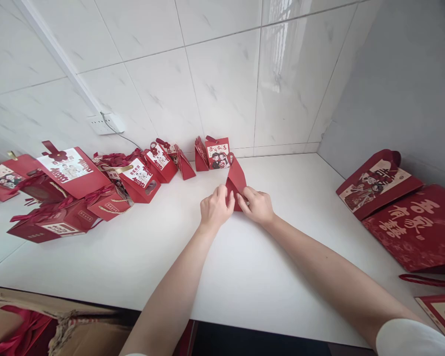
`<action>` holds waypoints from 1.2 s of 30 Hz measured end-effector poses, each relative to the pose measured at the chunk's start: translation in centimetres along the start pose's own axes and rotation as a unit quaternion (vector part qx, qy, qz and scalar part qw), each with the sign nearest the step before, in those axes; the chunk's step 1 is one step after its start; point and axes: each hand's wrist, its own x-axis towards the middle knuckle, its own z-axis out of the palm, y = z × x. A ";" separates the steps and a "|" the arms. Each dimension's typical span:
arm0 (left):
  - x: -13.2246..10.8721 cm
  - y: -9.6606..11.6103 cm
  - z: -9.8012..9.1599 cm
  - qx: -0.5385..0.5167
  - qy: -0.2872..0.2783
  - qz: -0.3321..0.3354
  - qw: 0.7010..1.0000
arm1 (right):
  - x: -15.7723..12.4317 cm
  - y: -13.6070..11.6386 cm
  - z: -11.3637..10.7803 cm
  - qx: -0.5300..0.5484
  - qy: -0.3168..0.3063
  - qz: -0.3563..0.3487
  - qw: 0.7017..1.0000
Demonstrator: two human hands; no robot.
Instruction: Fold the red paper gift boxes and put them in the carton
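Note:
A small red paper gift box (237, 174) stands on the white tabletop, its plain side towards me and a loop at its peak. My left hand (215, 206) grips its lower left side with curled fingers. On the opposite side, my right hand (258, 204) pinches the box with thumb and fingers; a ring shows on one finger. The hands hide the lower part of the box. Just behind it, a similar box with a printed couple (218, 154) stands near the wall, beside a narrow red box (200, 154).
Several red gift boxes (141, 180) crowd the left of the white table (289, 267). Larger red bags (415, 227) lean at the right by a grey panel (404, 99). A wall socket (106, 123) with a cable is at the back; a cardboard carton (92, 336) sits below the front edge.

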 end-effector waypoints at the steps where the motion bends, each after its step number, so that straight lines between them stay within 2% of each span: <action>1: 0.1 -0.1 -0.1 0.002 0.013 -0.019 1.000 | 0.0 0.0 0.0 -0.002 0.000 0.007 1.000; 3: 0.3 -0.5 -0.1 0.017 0.015 -0.033 0.999 | 0.0 0.1 0.0 -0.007 -0.005 0.022 1.000; 7: 0.6 -1.4 0.3 0.048 -0.069 0.040 0.996 | 0.3 0.5 -0.1 -0.016 -0.024 0.051 0.998; 10: 0.6 -1.4 0.9 0.055 -0.092 0.064 0.992 | 0.4 0.5 -0.2 -0.043 -0.037 0.059 0.997; 22: 0.5 -0.2 1.6 0.101 -0.091 0.033 0.990 | 0.6 0.9 -0.3 -0.071 -0.061 0.050 0.994; 30: 0.4 -0.5 1.2 0.138 -0.183 0.016 0.973 | 0.6 1.5 -0.8 -0.041 -0.144 0.059 0.987; 36: 0.6 -0.4 1.6 0.164 -0.175 0.007 0.971 | 0.5 1.7 -0.1 -0.056 -0.149 0.032 0.987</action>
